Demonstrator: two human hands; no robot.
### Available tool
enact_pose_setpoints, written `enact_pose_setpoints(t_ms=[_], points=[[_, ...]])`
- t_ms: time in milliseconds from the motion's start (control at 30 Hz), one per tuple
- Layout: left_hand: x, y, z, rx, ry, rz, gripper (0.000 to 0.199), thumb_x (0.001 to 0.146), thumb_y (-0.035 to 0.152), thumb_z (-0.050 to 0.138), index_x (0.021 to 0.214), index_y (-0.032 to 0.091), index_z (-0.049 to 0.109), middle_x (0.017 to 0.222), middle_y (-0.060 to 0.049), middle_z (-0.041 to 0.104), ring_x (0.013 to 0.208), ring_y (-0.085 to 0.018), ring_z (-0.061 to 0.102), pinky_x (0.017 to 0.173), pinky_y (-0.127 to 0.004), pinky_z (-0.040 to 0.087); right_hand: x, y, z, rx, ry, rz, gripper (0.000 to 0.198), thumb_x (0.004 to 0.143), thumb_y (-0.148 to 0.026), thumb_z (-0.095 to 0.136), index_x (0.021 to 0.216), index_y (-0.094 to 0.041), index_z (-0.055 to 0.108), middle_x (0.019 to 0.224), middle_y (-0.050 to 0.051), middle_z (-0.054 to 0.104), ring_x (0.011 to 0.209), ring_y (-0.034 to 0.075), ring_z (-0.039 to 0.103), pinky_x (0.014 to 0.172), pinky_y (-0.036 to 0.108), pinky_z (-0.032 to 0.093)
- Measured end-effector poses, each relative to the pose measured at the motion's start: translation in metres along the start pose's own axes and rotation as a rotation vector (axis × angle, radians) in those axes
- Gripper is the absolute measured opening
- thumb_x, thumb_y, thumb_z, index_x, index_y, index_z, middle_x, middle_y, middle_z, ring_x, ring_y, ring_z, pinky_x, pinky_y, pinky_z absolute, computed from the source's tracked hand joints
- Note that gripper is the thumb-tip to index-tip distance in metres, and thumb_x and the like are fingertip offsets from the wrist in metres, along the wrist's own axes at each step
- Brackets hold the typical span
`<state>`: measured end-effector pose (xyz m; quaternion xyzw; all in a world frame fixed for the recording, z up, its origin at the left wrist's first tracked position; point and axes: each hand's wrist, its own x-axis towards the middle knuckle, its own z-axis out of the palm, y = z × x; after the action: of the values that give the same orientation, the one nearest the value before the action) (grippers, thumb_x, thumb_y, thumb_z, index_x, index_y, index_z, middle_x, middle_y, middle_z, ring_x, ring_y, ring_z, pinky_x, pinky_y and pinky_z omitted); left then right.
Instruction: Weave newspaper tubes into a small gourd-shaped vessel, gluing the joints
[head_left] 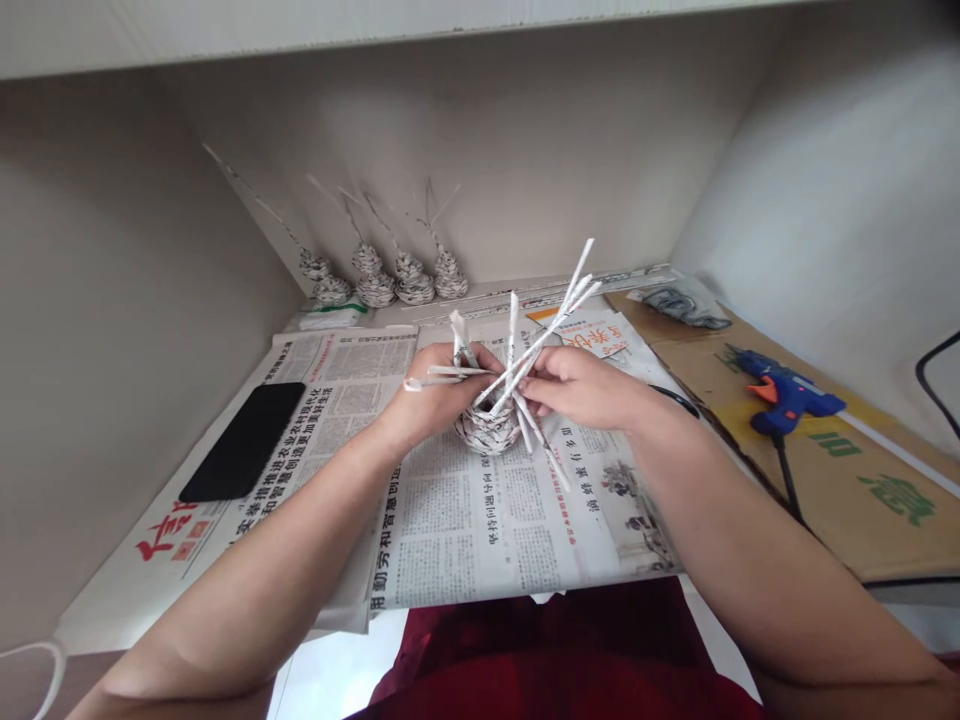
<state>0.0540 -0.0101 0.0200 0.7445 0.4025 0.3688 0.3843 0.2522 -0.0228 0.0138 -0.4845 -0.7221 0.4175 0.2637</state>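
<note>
Newspaper [442,545] underlies the basket [487,435] lying between the left hand [427,402], gripping its left rim, and right hand [583,388], pinching sticks [551,332] (the longest slant far right).

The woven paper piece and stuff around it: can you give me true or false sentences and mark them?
1. The left hand holds the woven paper piece. True.
2. The glue gun lies on cardboard. True.
3. The right hand grips the glue gun. False: the right hand is at the paper strips.
4. The black slab lies on newspaper. True.
5. Two woven pieces stand at the back. False: four woven pieces do.
</note>
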Motion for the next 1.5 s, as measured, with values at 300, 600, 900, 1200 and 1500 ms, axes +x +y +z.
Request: enact_pose_setpoints(t_ms=[300,600,900,1200,1500], points=[[-0.004,-0.002,0.001,0.024,-0.018,0.013,0.008,0.077,0.024,0.066,0.076,0.016,0.065,0.068,0.000,0.069,0.060,-0.011,0.061,0.055,-0.020,0.049,-0.001,-0.005,0.003,0.065,-0.007,0.000,0.015,0.089,-0.031,0.057,0.097,-0.022,0.066,0.078,0.003,0.071,0.067,0.017,0.065,0.060,0.029,0.053],[-0.004,0.000,0.001,0.214,0.059,0.066,0.009,0.079,0.018,0.060,0.080,0.018,0.069,0.069,0.001,0.070,0.062,-0.011,0.061,0.060,-0.021,0.048,0.000,-0.007,0.005,-0.116,0.160,-0.039,0.015,0.083,-0.025,0.063,0.098,-0.023,0.066,0.086,0.003,0.071,0.074,0.018,0.064,0.069,0.032,0.052],[-0.014,0.016,0.006,0.569,0.142,0.102,0.011,0.077,0.019,0.059,0.079,0.020,0.070,0.075,-0.002,0.072,0.069,-0.016,0.065,0.063,-0.028,0.046,-0.006,-0.016,0.009,-0.231,0.213,-0.042,0.011,0.080,-0.020,0.059,0.088,-0.022,0.067,0.080,0.002,0.071,0.074,0.018,0.064,0.069,0.031,0.048],[-0.006,0.022,-0.031,-0.030,-0.307,0.036,0.043,0.071,0.025,0.073,0.112,0.020,0.063,0.101,-0.008,0.071,0.093,-0.021,0.068,0.078,-0.032,0.055,-0.007,-0.023,0.012,-0.184,0.281,-0.001,0.011,0.078,-0.021,0.060,0.086,-0.020,0.066,0.079,0.003,0.069,0.069,0.017,0.060,0.062,0.030,0.045],[0.001,0.012,-0.050,-0.078,-0.563,-0.019,0.017,0.078,0.027,0.067,0.094,0.022,0.071,0.085,-0.007,0.071,0.087,-0.020,0.068,0.081,-0.036,0.056,-0.005,-0.014,0.012,-0.158,0.233,0.029,0.011,0.076,-0.025,0.065,0.085,-0.021,0.067,0.072,0.003,0.066,0.061,0.017,0.057,0.054,0.032,0.044]])
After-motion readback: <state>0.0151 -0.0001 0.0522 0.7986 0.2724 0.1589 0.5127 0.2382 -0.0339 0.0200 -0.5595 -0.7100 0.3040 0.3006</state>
